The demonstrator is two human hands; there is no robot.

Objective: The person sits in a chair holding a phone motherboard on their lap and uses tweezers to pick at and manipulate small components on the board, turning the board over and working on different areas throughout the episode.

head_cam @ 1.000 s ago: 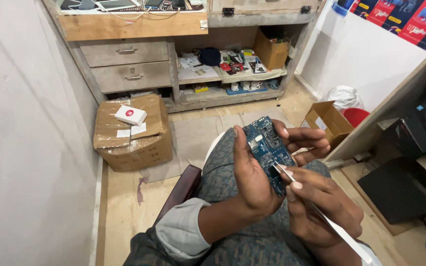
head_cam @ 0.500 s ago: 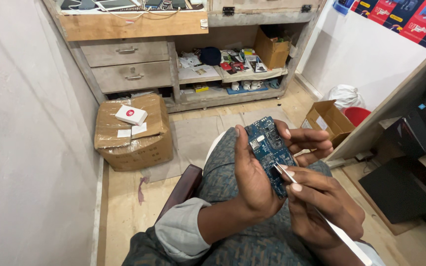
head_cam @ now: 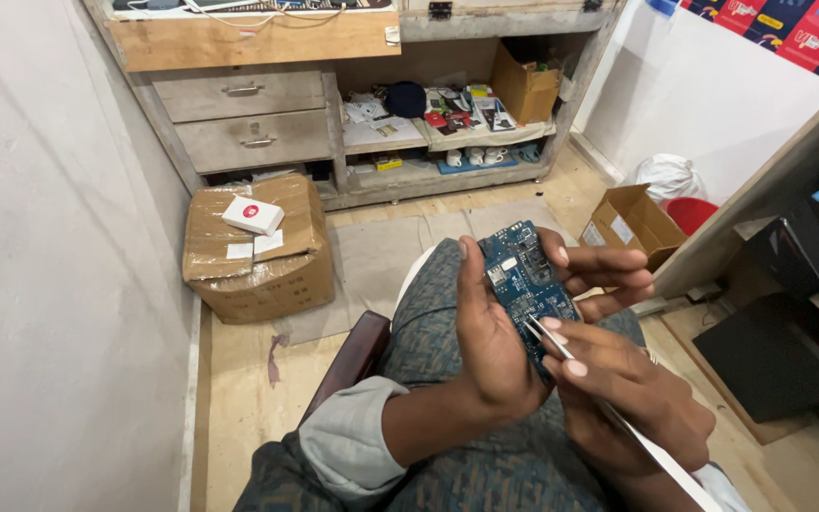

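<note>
I sat low with my knees up, so my lap served as the bench. My left hand cradled the blue circuit board upright over my thigh, thumb along its left edge and fingers curled round from the far side, clenched on it so the face tilted toward me where I could see it. My right hand pinched a pair of tweezers like a pen, fingers clenched on them near the tips for steadiness, the points touching the board's lower right corner. On the floor to the left sat a taped cardboard box with a small white box on top, well apart from me. Far ahead stood wooden drawers and a cluttered shelf; an open carton lay at the right
</note>
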